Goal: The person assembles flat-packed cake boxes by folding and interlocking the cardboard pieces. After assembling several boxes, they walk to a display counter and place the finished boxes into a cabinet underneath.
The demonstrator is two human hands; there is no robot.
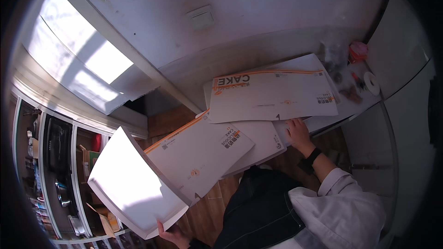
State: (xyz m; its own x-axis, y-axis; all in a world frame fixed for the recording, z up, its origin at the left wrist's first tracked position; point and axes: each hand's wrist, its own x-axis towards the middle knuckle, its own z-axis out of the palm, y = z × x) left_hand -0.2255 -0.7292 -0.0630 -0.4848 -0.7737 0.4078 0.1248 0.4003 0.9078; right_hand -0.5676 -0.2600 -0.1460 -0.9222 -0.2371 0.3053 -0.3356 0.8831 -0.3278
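Observation:
My left hand (pixel 172 236) grips the near edge of a white cardboard panel (pixel 135 183) with folded-up rims, thumb on its inner face. That panel joins a printed flat cake box sheet (pixel 193 148), which extends right over other sheets. My right hand (pixel 297 132) rests with bent fingers at the near edge of another printed cake box sheet (pixel 273 93); whether it grips this sheet is hidden. Below both lies a further white cardboard sheet (pixel 264 134), partly covered. The sheets lie overlapping on a narrow white table (pixel 323 121), the left panel reaching out past it.
Shelves (pixel 74 166) with boxes and containers stand at left, beside a sunlit doorway frame. A white roll (pixel 371 83), a red box (pixel 358 52) and a clear plastic bag (pixel 334 50) sit at the table's right end. White cabinet doors (pixel 412 110) border the right.

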